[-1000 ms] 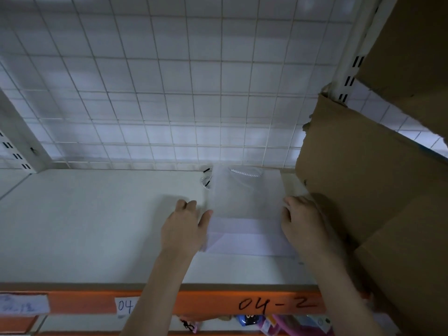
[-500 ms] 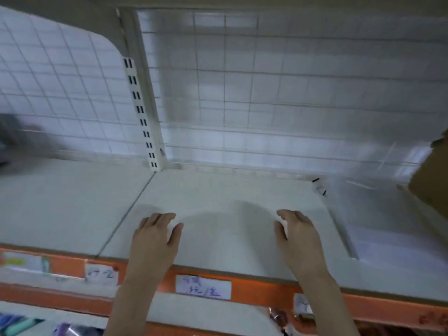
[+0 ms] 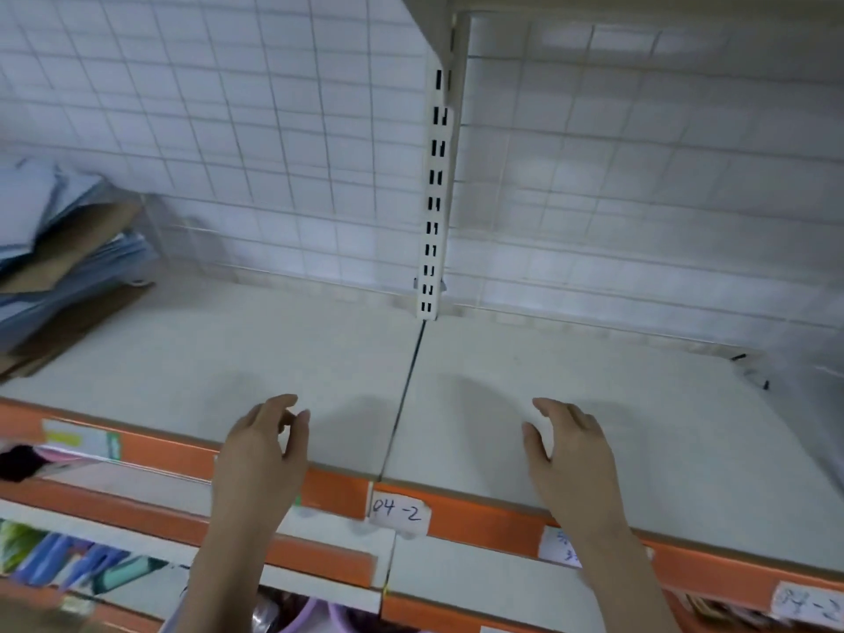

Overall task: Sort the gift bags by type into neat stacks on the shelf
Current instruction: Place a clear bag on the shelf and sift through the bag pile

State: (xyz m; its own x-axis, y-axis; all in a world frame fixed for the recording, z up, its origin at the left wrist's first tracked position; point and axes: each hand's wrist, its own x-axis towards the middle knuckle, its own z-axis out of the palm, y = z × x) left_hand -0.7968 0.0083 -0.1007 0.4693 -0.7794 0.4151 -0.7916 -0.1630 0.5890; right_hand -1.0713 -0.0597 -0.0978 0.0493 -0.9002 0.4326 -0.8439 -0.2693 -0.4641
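**Paper bags, far left — both hands free**

Paper and kraft gift bags (image 3: 59, 262) lie in a messy blue-and-brown heap at the far left of the white shelf (image 3: 593, 404). Your left hand (image 3: 260, 450) and right hand (image 3: 571, 454) hover near the front edge, fingers loosely curled, holding nothing. The bags are likely light, floppy and slippery; grip by the folded edges, not the handles.

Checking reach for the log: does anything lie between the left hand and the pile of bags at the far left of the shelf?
Nothing visible does. Bare shelf lies between the left hand and the pile of bags; both hands hold nothing.
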